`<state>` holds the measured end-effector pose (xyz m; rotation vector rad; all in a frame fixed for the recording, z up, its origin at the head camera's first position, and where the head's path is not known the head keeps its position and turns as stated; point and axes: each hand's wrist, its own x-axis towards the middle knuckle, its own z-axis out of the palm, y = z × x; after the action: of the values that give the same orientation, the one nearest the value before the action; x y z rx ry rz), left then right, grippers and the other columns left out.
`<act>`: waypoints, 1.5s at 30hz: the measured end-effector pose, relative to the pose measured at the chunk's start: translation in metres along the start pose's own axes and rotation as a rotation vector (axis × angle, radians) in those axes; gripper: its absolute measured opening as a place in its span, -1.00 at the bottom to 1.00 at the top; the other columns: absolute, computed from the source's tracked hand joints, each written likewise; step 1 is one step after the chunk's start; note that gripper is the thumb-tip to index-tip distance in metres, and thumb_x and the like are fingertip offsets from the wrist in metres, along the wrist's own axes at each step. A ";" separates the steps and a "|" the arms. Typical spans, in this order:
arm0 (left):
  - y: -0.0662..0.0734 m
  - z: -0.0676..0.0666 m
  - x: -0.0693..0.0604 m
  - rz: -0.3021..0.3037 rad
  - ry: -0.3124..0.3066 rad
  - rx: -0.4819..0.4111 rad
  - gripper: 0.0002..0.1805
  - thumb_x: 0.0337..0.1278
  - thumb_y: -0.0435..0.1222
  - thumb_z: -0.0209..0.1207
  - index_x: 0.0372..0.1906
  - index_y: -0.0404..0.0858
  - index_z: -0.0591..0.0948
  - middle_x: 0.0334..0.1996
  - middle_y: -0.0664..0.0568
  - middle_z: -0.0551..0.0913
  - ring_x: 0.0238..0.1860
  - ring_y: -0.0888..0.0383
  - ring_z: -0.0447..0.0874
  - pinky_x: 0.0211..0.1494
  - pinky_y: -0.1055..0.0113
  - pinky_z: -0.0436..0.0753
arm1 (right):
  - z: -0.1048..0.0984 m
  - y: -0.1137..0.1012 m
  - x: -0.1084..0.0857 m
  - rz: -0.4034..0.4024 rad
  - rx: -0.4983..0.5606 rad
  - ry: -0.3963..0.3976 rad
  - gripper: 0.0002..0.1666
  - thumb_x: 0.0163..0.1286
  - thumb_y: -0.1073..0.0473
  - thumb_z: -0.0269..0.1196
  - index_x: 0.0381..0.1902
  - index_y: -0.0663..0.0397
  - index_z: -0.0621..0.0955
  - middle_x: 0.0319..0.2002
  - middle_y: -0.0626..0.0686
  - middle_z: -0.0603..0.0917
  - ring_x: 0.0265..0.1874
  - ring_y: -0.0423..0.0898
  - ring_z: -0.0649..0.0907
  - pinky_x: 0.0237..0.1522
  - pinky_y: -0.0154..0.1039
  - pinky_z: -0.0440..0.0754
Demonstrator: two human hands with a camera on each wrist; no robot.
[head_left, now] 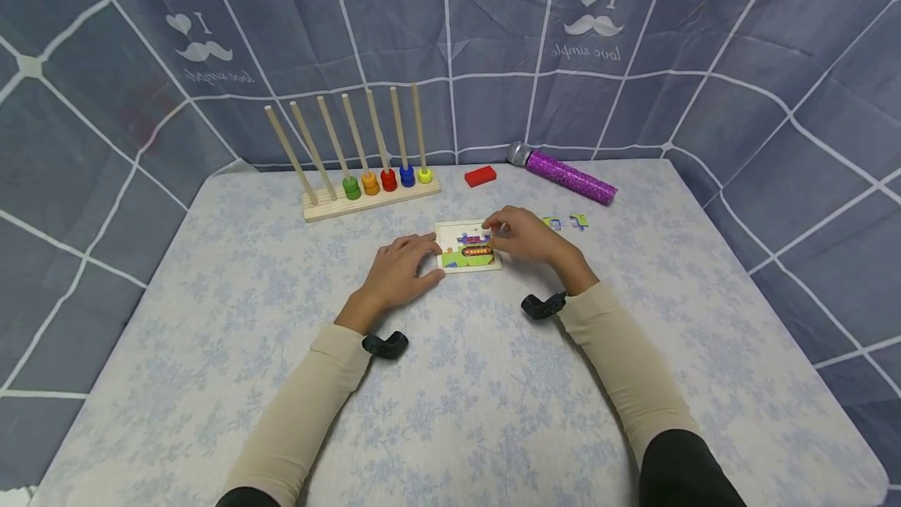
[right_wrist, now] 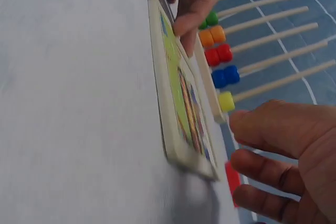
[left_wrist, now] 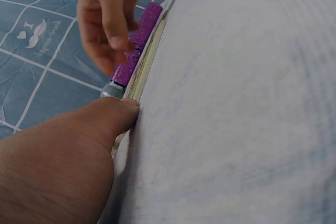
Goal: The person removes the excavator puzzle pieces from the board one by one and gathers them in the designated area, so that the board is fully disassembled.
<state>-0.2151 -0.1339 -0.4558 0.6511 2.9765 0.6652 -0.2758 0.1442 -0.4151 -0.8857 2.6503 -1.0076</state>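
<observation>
A small framed puzzle board [head_left: 468,266] with a picture of a vehicle on green lies flat on the table. My left hand [head_left: 400,271] holds it at its left side, the thumb at the near corner and the fingers farther up the edge. Over the board's right side is my right hand [head_left: 524,237], fingers loosely bent. In the right wrist view, the right hand [right_wrist: 286,161] has its fingertips apart and nothing shows between them. Just beyond that hand, one puzzle piece [head_left: 579,221] and another puzzle piece [head_left: 553,223] lie on the table.
A wooden peg rack [head_left: 331,208] with tall rods and coloured beads stands at the back left. A red block [head_left: 481,176] lies behind the board, and a purple glittery microphone [head_left: 570,178] lies at the back right. Patterned cloth [head_left: 493,22] hangs behind the table.
</observation>
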 end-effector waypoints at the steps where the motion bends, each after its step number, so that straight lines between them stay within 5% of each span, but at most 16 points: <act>1: 0.000 0.000 0.000 -0.001 -0.004 0.000 -0.56 0.38 0.11 0.16 0.21 0.01 0.53 0.51 0.05 0.30 0.46 -0.08 0.22 0.31 -0.19 0.26 | 0.002 -0.002 0.004 0.004 -0.005 -0.019 -0.61 0.37 0.25 0.33 0.12 0.30 0.65 -0.08 0.19 0.63 -0.05 0.11 0.58 0.04 0.05 0.52; 9: -0.001 0.004 0.000 0.004 -0.017 0.000 -0.55 0.38 0.12 0.15 0.22 0.01 0.53 0.50 0.07 0.31 0.46 -0.07 0.23 0.30 -0.19 0.28 | 0.017 -0.012 0.031 0.074 -0.206 -0.154 -0.58 0.41 0.12 0.35 0.17 0.13 0.67 -0.04 0.10 0.63 -0.03 0.03 0.56 0.03 0.09 0.44; 20: -0.001 0.002 -0.001 0.025 0.013 -0.010 -0.56 0.38 0.10 0.17 0.21 0.00 0.54 0.50 0.06 0.32 0.45 -0.08 0.24 0.29 -0.21 0.28 | 0.021 -0.014 0.040 0.133 0.001 -0.187 -0.68 0.37 0.31 0.35 0.05 0.26 0.61 -0.25 0.10 0.53 -0.28 -0.03 0.48 -0.20 -0.19 0.46; 31: -0.002 0.001 -0.001 0.014 0.010 -0.014 -0.55 0.39 0.10 0.16 0.22 0.01 0.54 0.50 0.07 0.31 0.46 -0.08 0.22 0.30 -0.19 0.27 | 0.022 -0.018 0.037 0.101 -0.042 -0.153 -0.65 0.34 0.31 0.37 0.03 0.26 0.56 -0.09 0.19 0.52 -0.07 0.07 0.51 0.06 -0.06 0.48; 45: -0.002 0.001 0.001 -0.002 -0.007 0.007 -0.54 0.39 0.12 0.14 0.24 0.01 0.52 0.51 0.09 0.29 0.47 -0.05 0.20 0.32 -0.18 0.26 | 0.025 -0.017 0.036 0.052 -0.070 -0.120 -0.58 0.33 0.29 0.40 0.07 0.27 0.52 -0.13 0.14 0.54 -0.17 0.01 0.51 -0.05 -0.12 0.51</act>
<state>-0.2171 -0.1348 -0.4573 0.6498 2.9737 0.6510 -0.2886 0.0995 -0.4211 -0.8573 2.6071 -0.8276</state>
